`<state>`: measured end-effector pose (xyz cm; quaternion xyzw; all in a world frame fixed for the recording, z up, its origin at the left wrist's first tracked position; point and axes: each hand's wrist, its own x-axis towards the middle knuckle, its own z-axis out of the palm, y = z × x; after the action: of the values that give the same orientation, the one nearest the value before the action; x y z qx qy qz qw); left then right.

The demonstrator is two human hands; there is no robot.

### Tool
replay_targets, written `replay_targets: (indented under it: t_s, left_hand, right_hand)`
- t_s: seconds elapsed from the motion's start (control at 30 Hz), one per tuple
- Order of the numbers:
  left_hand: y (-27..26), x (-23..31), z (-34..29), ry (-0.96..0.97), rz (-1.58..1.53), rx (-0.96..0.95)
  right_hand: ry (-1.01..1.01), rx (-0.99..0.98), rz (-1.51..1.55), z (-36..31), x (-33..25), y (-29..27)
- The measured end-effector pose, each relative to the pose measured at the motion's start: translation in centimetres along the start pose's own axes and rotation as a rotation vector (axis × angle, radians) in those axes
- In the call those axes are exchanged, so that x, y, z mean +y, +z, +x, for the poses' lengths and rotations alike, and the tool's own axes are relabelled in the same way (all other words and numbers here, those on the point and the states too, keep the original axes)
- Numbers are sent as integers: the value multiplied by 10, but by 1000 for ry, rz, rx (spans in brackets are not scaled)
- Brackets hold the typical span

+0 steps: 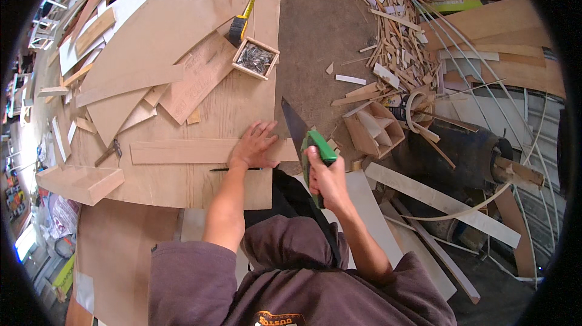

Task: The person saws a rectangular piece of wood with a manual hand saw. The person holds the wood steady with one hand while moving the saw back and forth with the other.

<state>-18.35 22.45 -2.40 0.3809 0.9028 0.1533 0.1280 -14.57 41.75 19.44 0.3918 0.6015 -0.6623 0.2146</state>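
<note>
My left hand [255,144] lies flat with fingers spread on a long thin wooden strip [176,152], pressing it to the plywood tabletop [200,188]. In my right hand [328,181] is the green handle of a handsaw [294,121]. The saw's blade points away from me, beside the strip's right end at the table edge. Whether the teeth touch the wood I cannot tell. A dark, thin pencil-like stick [225,169] rests just below the strip, partly behind my left wrist.
Farther up the table are a small wooden box of nails [254,59], a tape measure [239,29] and large board offcuts [151,35]. A hammer [113,152] and a wooden block [80,183] lie left. Scrap wood [397,35] and a dark drum [451,150] crowd the right.
</note>
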Motion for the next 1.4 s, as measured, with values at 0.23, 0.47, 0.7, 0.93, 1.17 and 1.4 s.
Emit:
replay_targets:
  t_s: [0.23,0.47,0.7,0.93,1.17,1.4]
  left_hand:
    - [4,-1,-1,60,15,57]
    - [7,-4,-4,52,-18,79]
    - [6,0,1,99,-71,130]
    - [8,-9,-3,54,-69,65]
    - [5,-5,-1,62,-40,11]
    - [3,-4,4,20,19,-198]
  right_hand:
    - [-60,6,-43,0,24,12]
    - [3,41,-51,-31,20,15]
    - [-97,54,-87,45,35,18]
    - [28,69,-70,6,20,29]
    - [36,55,-126,80,25,34]
    - [285,-81,-31,197,10,33]
